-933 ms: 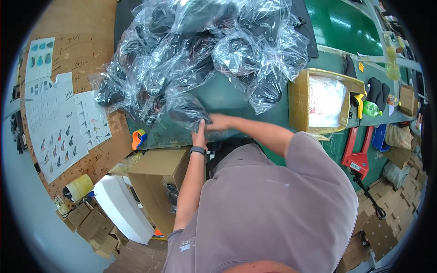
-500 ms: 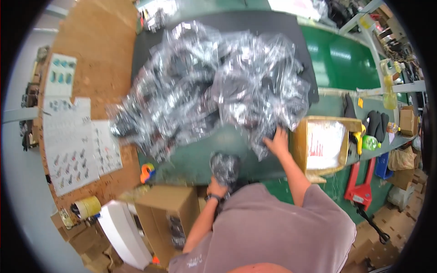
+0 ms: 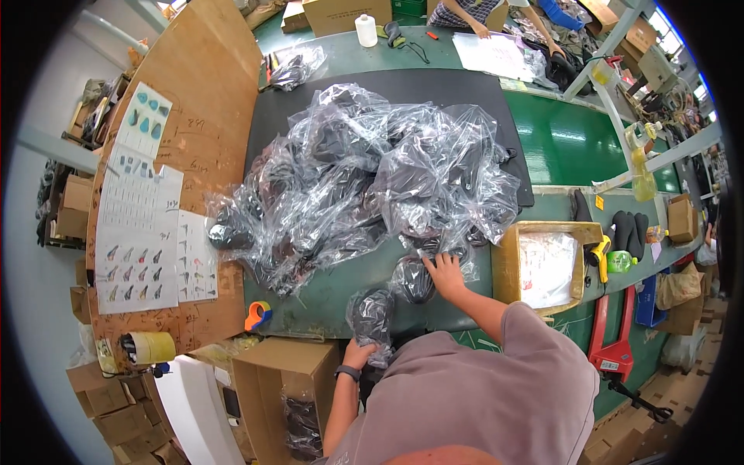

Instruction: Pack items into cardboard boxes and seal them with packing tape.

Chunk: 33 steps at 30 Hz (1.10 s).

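Head view: the left hand (image 3: 356,354) is closed around the narrow near end of a dark, rounded item wrapped in clear plastic (image 3: 370,311), at the near edge of the green counter (image 3: 306,311). The right hand (image 3: 446,277), fingers spread, touches a second dark, rounded item in clear plastic (image 3: 414,280), just right of the first; whether it grips is unclear. Beyond both lies a large heap of dark items in crinkled clear bags (image 3: 349,182), mostly over a black mat (image 3: 434,87). Below the counter, left of the left arm, stands an open brown cardboard box (image 3: 283,355).
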Each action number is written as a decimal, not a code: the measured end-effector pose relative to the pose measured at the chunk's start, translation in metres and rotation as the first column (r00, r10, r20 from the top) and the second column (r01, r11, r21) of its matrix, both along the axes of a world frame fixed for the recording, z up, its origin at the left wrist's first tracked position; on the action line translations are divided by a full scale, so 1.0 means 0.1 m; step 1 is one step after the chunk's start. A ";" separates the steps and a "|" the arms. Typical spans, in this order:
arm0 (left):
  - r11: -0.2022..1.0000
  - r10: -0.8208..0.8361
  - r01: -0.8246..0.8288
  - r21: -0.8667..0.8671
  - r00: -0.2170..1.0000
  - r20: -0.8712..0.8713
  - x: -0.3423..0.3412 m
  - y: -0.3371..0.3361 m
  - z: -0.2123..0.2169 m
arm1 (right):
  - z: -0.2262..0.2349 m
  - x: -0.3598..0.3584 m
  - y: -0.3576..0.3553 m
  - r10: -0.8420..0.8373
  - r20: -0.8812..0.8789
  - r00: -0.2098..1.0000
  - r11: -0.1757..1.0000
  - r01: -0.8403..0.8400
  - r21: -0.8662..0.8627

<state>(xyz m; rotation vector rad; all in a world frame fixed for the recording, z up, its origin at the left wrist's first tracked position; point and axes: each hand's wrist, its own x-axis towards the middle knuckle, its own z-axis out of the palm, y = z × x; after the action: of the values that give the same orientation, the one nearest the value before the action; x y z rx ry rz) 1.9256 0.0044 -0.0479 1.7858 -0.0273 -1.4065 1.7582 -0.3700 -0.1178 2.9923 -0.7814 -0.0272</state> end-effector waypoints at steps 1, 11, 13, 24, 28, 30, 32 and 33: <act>0.988 0.115 -0.118 -0.096 0.993 -0.039 0.00 0.04 0.23 | 0.00 0.00 0.00 -0.037 -0.064 0.997 0.993 0.044 0.112; 0.845 0.346 -0.310 -0.436 0.938 0.003 0.00 1.67 1.77 | 0.08 -0.11 1.78 -0.066 -0.059 0.996 0.981 0.076 0.178; 0.808 0.416 -0.386 -0.445 0.909 -0.033 0.02 2.20 1.80 | -0.07 0.03 2.12 -0.181 -0.320 0.930 0.805 0.327 0.495; 0.768 0.496 -0.438 -0.467 0.868 0.002 0.43 4.52 0.41 | 1.77 0.78 2.56 -0.365 -0.343 0.866 -0.656 0.023 0.755; 0.761 0.613 -0.586 -0.279 0.790 0.014 0.30 4.54 -1.19 | 2.49 1.45 2.99 0.163 -0.229 0.960 -0.444 0.279 0.851; 0.601 0.763 -0.799 0.021 0.582 0.280 -0.17 4.95 -2.52 | 2.92 2.41 3.88 0.617 -0.183 0.765 -0.014 0.244 0.970; 0.523 0.779 -0.850 0.057 0.505 0.371 -0.29 4.99 -3.03 | 3.13 3.10 4.79 0.821 -0.322 0.472 0.392 -0.055 0.918; 0.450 0.773 -0.886 0.112 0.449 0.449 -0.48 4.91 -3.13 | 3.21 3.27 5.24 0.835 -0.410 0.368 0.511 -0.239 0.826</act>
<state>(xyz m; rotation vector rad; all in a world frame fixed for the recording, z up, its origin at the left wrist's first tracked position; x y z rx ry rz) 1.8774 0.4953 -0.3613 1.8445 0.8872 -0.3393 2.0852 0.1542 0.2034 2.9764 0.6098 -1.8259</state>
